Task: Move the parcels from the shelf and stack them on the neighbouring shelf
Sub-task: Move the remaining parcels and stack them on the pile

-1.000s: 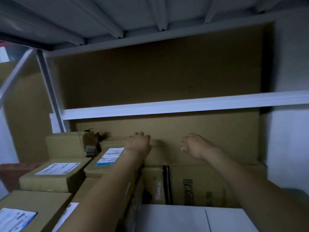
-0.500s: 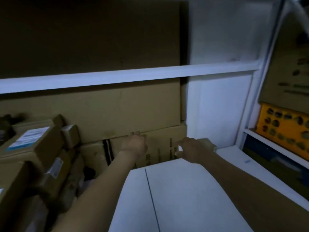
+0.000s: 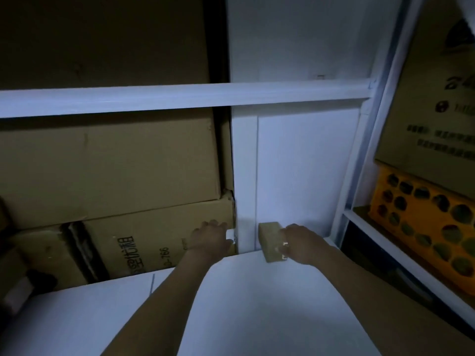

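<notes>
**Spotter:** Where is the parcel?

**Me:** I have the small parcel point(image 3: 269, 240) in my right hand point(image 3: 304, 244), fingers clamped round its right end. It is at the back edge of the white shelf point(image 3: 257, 309), towards the back right corner. A second ago I was looking at the crowded stack on the left. Now the view has swung right and both hands have come across with it, over bare board.

**Spotter:** Is it down?

**Me:** I cannot tell whether it rests on the shelf or hangs just over it. I judge this is the placing step, with the release not yet made.

**Spotter:** And the left?

**Me:** My left hand point(image 3: 209, 240) is against the printed carton point(image 3: 154, 242), apart from the parcel. Something pale shows at its fingertips, but I cannot tell whether it grips anything.

**Spotter:** Next?

**Me:** Seat it square against the back, since later parcels must stack on it.
</notes>
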